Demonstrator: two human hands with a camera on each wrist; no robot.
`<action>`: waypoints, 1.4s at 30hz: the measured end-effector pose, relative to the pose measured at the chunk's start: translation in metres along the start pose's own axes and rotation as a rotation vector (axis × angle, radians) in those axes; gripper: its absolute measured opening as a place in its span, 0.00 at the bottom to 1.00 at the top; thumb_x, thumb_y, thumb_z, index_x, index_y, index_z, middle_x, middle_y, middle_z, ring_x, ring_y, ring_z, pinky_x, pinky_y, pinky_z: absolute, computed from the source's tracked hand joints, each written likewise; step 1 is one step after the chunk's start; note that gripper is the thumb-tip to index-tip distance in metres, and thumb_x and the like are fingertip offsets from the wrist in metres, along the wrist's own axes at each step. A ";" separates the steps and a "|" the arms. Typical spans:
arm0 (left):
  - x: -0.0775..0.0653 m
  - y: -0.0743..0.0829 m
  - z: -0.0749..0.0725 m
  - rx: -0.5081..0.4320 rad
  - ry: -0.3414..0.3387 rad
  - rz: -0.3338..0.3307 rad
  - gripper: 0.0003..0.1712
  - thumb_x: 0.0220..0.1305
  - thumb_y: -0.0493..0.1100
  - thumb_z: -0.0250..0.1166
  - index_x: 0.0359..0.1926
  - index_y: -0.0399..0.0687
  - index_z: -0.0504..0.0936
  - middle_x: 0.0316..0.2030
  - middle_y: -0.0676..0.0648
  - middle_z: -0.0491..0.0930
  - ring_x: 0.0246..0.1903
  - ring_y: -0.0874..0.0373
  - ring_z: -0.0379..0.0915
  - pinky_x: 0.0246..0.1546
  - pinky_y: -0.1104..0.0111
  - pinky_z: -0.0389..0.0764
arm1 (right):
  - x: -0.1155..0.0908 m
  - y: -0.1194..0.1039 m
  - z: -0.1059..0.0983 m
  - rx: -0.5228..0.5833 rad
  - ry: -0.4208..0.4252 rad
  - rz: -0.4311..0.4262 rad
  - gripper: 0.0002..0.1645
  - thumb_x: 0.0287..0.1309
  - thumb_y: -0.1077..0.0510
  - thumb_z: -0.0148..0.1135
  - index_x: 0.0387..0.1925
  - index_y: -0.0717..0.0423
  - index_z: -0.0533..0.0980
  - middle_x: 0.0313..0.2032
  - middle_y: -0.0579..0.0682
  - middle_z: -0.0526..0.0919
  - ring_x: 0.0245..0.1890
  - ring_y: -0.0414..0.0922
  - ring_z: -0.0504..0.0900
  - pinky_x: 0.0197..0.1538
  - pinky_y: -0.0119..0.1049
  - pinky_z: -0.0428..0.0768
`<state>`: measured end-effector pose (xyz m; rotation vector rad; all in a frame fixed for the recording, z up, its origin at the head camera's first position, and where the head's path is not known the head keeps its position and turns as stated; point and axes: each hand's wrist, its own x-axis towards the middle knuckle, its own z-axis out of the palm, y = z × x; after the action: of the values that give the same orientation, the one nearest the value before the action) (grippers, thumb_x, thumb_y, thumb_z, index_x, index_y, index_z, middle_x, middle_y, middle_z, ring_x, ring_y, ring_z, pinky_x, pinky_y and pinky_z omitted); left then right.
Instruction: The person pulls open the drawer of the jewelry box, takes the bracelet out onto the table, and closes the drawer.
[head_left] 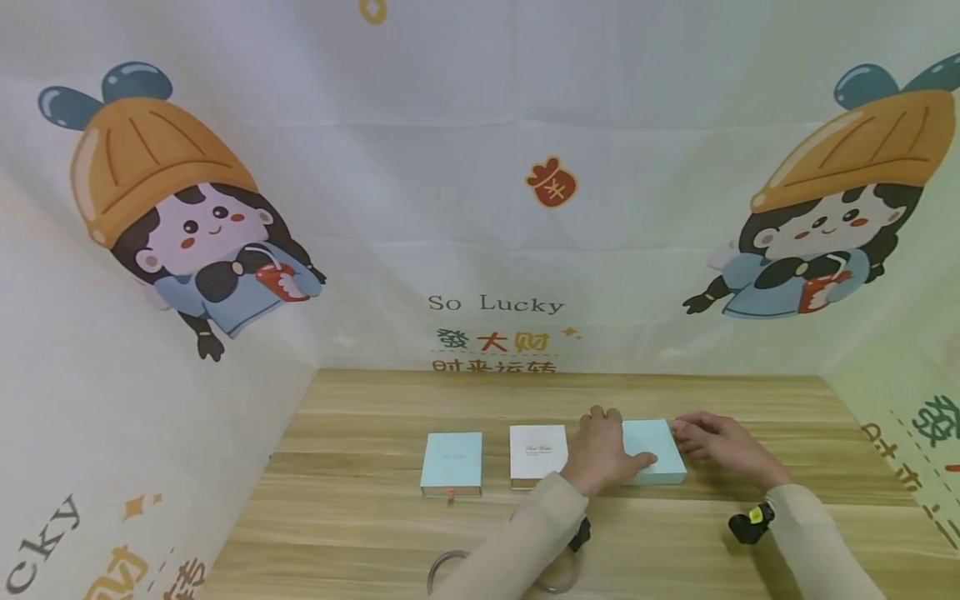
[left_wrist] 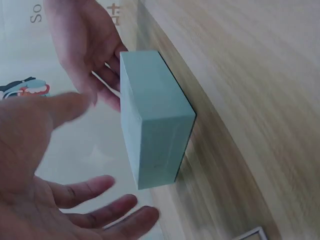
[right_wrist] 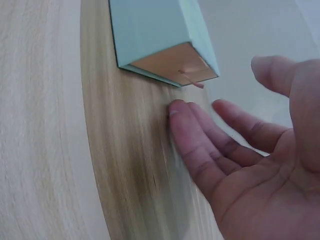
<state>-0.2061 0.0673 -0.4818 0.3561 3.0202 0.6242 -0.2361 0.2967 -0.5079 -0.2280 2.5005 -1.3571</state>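
Note:
A light blue drawer-style box lies on the table between my two hands. My left hand is at its left side, thumb over the top; in the left wrist view its fingers are spread, with a gap to the box. At the other end is my right hand, its fingers extended near the box's edge. The right wrist view shows the orange drawer end with a small ribbon tab, just beyond the right fingertips. Neither hand is curled round the box.
Left of my left hand stands a white box with printed lettering, and farther left another light blue box with an orange tab facing me. A curved ring-like thing lies near the front, partly hidden by my left sleeve. Printed cloth encloses the table.

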 end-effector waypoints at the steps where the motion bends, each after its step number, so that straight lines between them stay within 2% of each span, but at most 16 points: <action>1: 0.002 0.000 -0.001 0.005 -0.009 0.013 0.44 0.57 0.70 0.71 0.63 0.46 0.75 0.55 0.47 0.76 0.56 0.55 0.73 0.51 0.69 0.81 | 0.000 0.000 -0.001 0.011 -0.007 0.014 0.37 0.78 0.44 0.50 0.66 0.75 0.67 0.53 0.66 0.84 0.46 0.48 0.87 0.48 0.36 0.86; 4: 0.009 -0.002 0.000 0.026 -0.046 0.075 0.49 0.54 0.72 0.72 0.69 0.50 0.71 0.64 0.50 0.72 0.65 0.57 0.67 0.57 0.70 0.79 | 0.000 0.002 -0.002 0.058 -0.023 0.062 0.38 0.78 0.44 0.49 0.65 0.77 0.67 0.49 0.62 0.86 0.43 0.45 0.87 0.46 0.37 0.87; 7: 0.014 -0.004 0.002 0.041 -0.086 0.148 0.54 0.53 0.71 0.73 0.74 0.54 0.66 0.70 0.52 0.68 0.70 0.59 0.62 0.60 0.72 0.76 | -0.001 0.002 0.001 0.100 -0.042 0.086 0.34 0.79 0.48 0.48 0.63 0.78 0.68 0.45 0.59 0.86 0.40 0.44 0.86 0.43 0.36 0.88; 12: 0.019 -0.008 0.006 0.076 -0.129 0.222 0.56 0.53 0.69 0.75 0.76 0.54 0.63 0.71 0.55 0.67 0.67 0.64 0.63 0.59 0.76 0.75 | -0.004 0.000 0.006 0.093 -0.053 0.070 0.27 0.79 0.58 0.46 0.61 0.83 0.68 0.42 0.59 0.86 0.37 0.44 0.84 0.40 0.36 0.87; 19: 0.023 -0.012 0.016 0.168 -0.139 0.286 0.53 0.53 0.68 0.74 0.74 0.52 0.67 0.66 0.55 0.72 0.61 0.65 0.68 0.56 0.78 0.74 | -0.004 0.002 0.013 0.017 -0.009 0.055 0.26 0.77 0.59 0.50 0.60 0.81 0.71 0.41 0.59 0.87 0.36 0.43 0.85 0.39 0.35 0.87; 24: 0.026 -0.012 0.019 0.190 -0.125 0.294 0.51 0.52 0.69 0.75 0.72 0.51 0.70 0.63 0.56 0.74 0.59 0.65 0.69 0.54 0.80 0.74 | -0.003 0.010 0.015 0.009 0.022 0.050 0.21 0.74 0.62 0.53 0.55 0.78 0.75 0.42 0.59 0.87 0.35 0.43 0.85 0.38 0.34 0.86; 30: 0.027 -0.011 0.019 0.162 -0.128 0.265 0.50 0.50 0.67 0.77 0.70 0.54 0.71 0.63 0.57 0.75 0.60 0.66 0.68 0.55 0.79 0.74 | -0.001 0.011 0.020 0.009 0.106 0.051 0.14 0.69 0.66 0.55 0.47 0.76 0.79 0.35 0.56 0.88 0.31 0.41 0.84 0.35 0.34 0.86; 36: 0.028 -0.009 0.017 0.172 -0.145 0.241 0.51 0.49 0.67 0.78 0.70 0.54 0.72 0.64 0.57 0.74 0.61 0.66 0.68 0.56 0.78 0.74 | -0.001 0.012 0.026 -0.023 0.165 0.027 0.12 0.66 0.68 0.56 0.43 0.76 0.80 0.32 0.55 0.87 0.29 0.40 0.83 0.32 0.32 0.85; 42: 0.028 -0.006 0.015 0.162 -0.150 0.234 0.51 0.48 0.66 0.79 0.70 0.54 0.72 0.62 0.56 0.75 0.58 0.65 0.68 0.55 0.78 0.74 | -0.002 0.013 0.026 -0.055 0.181 0.011 0.11 0.64 0.69 0.56 0.41 0.74 0.81 0.30 0.53 0.87 0.29 0.40 0.83 0.31 0.31 0.83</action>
<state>-0.2331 0.0740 -0.4980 0.7362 2.9132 0.3443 -0.2256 0.2843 -0.5317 -0.1069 2.6845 -1.3613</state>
